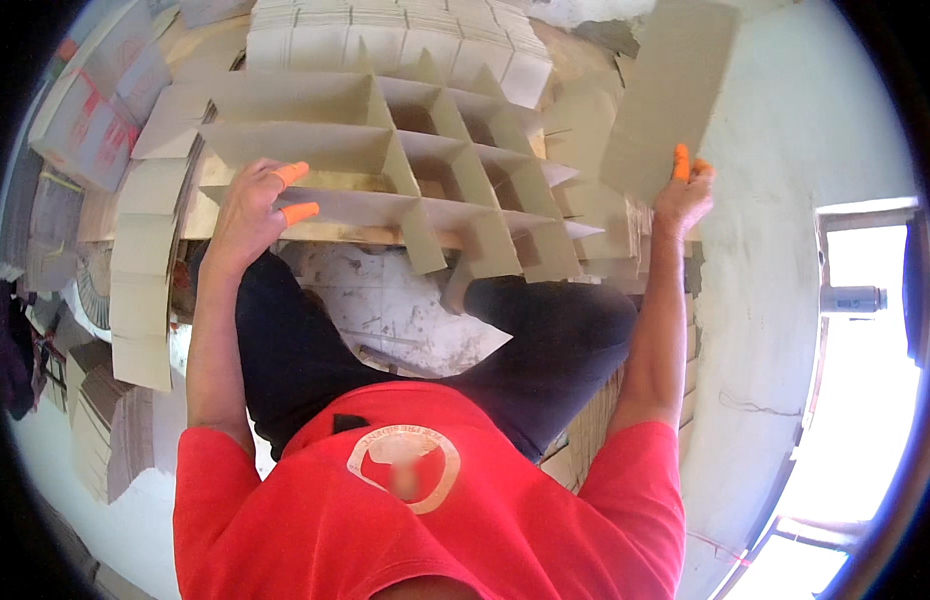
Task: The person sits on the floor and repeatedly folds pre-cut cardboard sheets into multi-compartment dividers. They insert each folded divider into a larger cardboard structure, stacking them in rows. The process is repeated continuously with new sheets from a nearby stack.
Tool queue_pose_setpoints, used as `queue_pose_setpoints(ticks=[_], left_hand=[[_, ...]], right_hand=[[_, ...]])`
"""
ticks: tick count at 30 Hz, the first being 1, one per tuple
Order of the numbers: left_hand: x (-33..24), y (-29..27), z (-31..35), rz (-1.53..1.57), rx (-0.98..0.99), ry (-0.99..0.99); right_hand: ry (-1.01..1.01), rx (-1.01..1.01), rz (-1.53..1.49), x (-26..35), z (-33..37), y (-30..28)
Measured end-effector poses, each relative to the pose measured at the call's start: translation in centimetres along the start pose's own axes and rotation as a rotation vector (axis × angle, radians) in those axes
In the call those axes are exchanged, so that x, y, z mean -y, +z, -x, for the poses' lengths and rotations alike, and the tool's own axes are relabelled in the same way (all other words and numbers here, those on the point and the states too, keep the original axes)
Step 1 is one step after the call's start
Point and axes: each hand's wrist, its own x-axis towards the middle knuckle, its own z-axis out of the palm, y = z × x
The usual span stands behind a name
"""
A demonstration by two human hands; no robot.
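Observation:
A partition grid (440, 195) of slotted grey-brown cardboard strips stands in front of me, with several open cells on its right half. Over the left end of its nearest long strip is my left hand (253, 212), open, thumb and finger apart in orange finger covers; whether it touches the strip I cannot tell. My right hand (684, 198), also with orange on a finger, grips the lower end of a flat cardboard strip (673, 95). That strip is raised to the right of the grid, apart from it.
Tall stacks of cardboard strips (395, 40) stand behind the grid. More cardboard pieces (145, 260) hang in a row at the left, near a printed carton (90, 125). Loose strips (590, 150) lie right of the grid. A pale wall (755, 300) and bright opening flank the right.

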Motion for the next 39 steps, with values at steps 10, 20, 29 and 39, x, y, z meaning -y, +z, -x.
queue_pose_setpoints(ticks=[10,20,29,39], left_hand=[[3.4,1.1,1.3,0.107,0.063,-0.062],[3.3,1.4,0.8,0.073,0.073,-0.028],[3.3,1.1,0.2,0.059,0.114,-0.086],[4.4,2.3,0.1,0.0,0.085,-0.067]], right_hand=[[-0.406,0.674,-0.816,19.1,9.6,-4.6],[-0.51,0.873,-0.623,24.4,13.9,-3.9],[-0.558,0.958,-0.688,25.5,14.4,-3.0],[-0.694,0.977,-0.686,26.2,17.0,0.3]])
